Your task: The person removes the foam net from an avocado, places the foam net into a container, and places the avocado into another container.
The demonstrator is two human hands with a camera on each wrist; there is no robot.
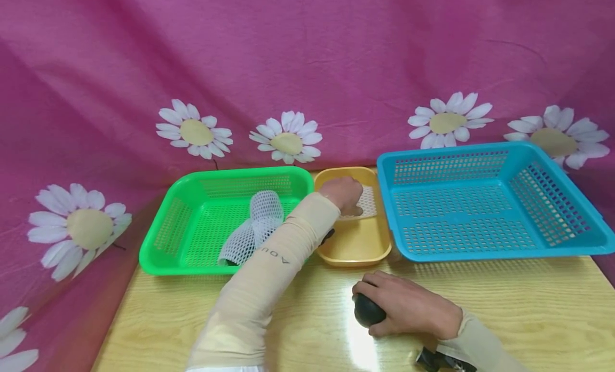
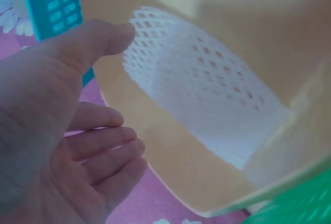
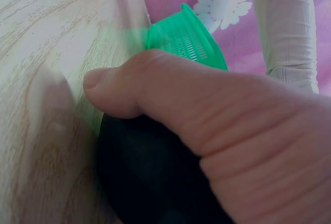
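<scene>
My left hand (image 1: pixel 342 195) reaches into the small yellow basket (image 1: pixel 353 263). A white foam net sleeve (image 2: pixel 191 79) lies inside it. In the left wrist view the thumb tip is right at the sleeve's rim, while the loosely bent fingers sit apart from it. My right hand (image 1: pixel 408 305) grips a smooth black egg-shaped object (image 1: pixel 368 311) low over the table, thumb on one side and fingers over the other; its underside is hidden. Foam net sleeves (image 1: pixel 267 214) lie in the green basket (image 1: pixel 192 271), partly behind the left forearm, with something dark showing at one end.
To the right of the yellow basket stands a large blue basket (image 1: pixel 456 220). All three baskets stand in a row at the back of the wooden table (image 1: pixel 317 318), before a pink flowered cloth (image 1: pixel 307 68). The left sleeve crosses over the green basket's front right corner.
</scene>
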